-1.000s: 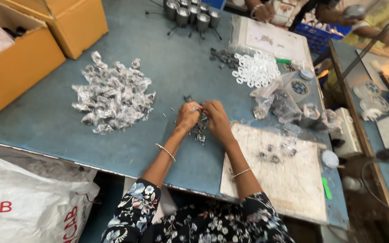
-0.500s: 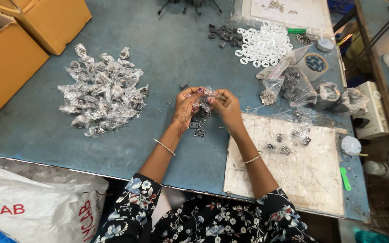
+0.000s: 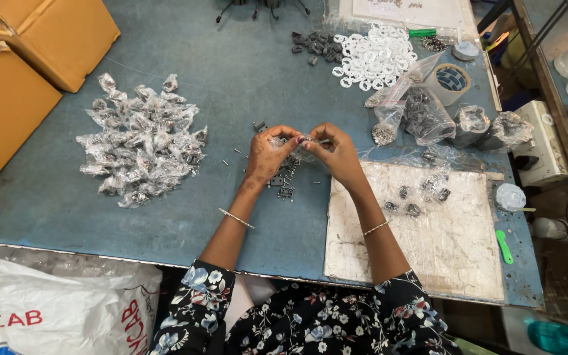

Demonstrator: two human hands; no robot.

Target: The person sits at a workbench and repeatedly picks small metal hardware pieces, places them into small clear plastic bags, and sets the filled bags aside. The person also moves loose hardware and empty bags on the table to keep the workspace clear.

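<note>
Big blue worktable (image 3: 165, 217) here, scuffed and matte, with orange cardboard boxes (image 3: 47, 39) on our left. Since a second ago our hands have lifted off the table and closed in, so we're now pinching things together. A crinkly heap of filled clear bags (image 3: 141, 141) sits left. Left hand (image 3: 267, 154) and right hand (image 3: 340, 152) both grip one small clear bag (image 3: 297, 141) just above loose dark metal parts (image 3: 284, 184).

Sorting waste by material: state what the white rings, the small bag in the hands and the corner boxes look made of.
White rings: probably plastic, matte, uniform white. Small bag, held by left hand and right hand: thin clear plastic film, glossy and crinkled. Boxes: brown corrugated cardboard, with dull faces and folded flaps.
</note>
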